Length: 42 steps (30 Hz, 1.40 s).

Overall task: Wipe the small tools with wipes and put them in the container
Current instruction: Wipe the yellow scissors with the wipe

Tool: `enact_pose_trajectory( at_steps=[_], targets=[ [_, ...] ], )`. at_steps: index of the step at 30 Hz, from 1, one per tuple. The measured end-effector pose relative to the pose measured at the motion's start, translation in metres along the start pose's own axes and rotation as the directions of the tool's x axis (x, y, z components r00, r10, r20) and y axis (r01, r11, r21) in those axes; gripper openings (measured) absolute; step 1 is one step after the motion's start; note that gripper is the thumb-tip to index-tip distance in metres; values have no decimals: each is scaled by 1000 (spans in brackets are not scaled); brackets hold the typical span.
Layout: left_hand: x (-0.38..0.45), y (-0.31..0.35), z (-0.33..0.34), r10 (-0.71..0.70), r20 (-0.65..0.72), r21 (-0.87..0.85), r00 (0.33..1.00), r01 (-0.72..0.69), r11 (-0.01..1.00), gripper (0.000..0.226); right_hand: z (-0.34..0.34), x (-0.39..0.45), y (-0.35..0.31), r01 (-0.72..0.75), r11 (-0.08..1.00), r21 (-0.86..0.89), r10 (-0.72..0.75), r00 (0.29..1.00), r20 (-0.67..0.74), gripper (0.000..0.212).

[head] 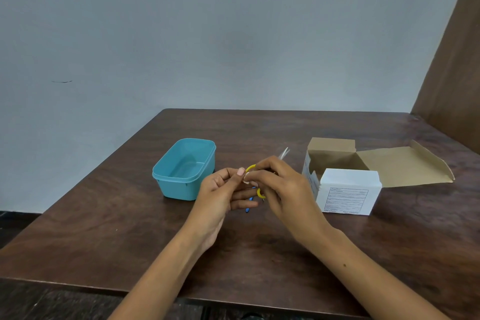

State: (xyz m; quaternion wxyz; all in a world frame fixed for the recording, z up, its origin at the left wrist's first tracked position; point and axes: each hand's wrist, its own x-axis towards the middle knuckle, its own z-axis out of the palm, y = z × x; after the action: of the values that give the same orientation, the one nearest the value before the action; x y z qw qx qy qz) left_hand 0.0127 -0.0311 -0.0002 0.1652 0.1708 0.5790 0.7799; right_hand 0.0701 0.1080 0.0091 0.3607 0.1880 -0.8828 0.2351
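Small scissors with yellow handle rings point(251, 168) are held between both hands above the middle of the table. My right hand point(283, 189) grips them by the handles, and their pale blades stick out past its knuckles. My left hand point(220, 192) pinches a small white wipe point(246, 179) against the scissors at the fingertips. A blue tool point(250, 205) lies on the table under the hands, mostly hidden. The teal plastic container point(166, 176) stands open and empty to the left of the hands.
An open cardboard box of wipes point(348, 189) with its flaps point(405, 166) spread out sits to the right. The dark wooden table point(104, 228) has its left edge near the container. A grey wall stands behind.
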Motion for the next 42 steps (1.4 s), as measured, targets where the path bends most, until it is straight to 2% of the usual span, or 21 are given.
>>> enact_pose_trajectory(
  at_steps=[4,11,16,22,28,35,39,42],
  targets=[
    [0,-1,0,-16,-3,35,1000,16,999,19,-4,-2,2,26,998,-51,-23,997,68,25],
    [-1,-2,0,12,-11,56,1000,-11,998,19,-4,-1,6,-85,988,-128,73,993,-93,21],
    [-1,0,1,46,-43,79,998,-42,996,16,5,-6,-1,2,995,-96,-2,1000,8,27],
    [-2,-1,4,77,-19,130,997,-74,989,14,-1,-3,9,-80,981,-178,68,995,-73,19],
    [-1,-3,4,145,-25,183,989,-138,973,13,10,-4,3,-25,976,-218,47,994,96,43],
    [-2,-3,6,127,-26,192,992,-120,974,14,4,-4,9,-50,976,-210,51,999,0,30],
    [-2,-3,3,117,-41,191,992,-107,976,15,12,-5,2,-23,974,-225,46,994,96,43],
    [-2,-3,4,110,-45,183,993,-100,978,15,9,-6,5,-32,976,-217,53,994,91,39]
  ],
)
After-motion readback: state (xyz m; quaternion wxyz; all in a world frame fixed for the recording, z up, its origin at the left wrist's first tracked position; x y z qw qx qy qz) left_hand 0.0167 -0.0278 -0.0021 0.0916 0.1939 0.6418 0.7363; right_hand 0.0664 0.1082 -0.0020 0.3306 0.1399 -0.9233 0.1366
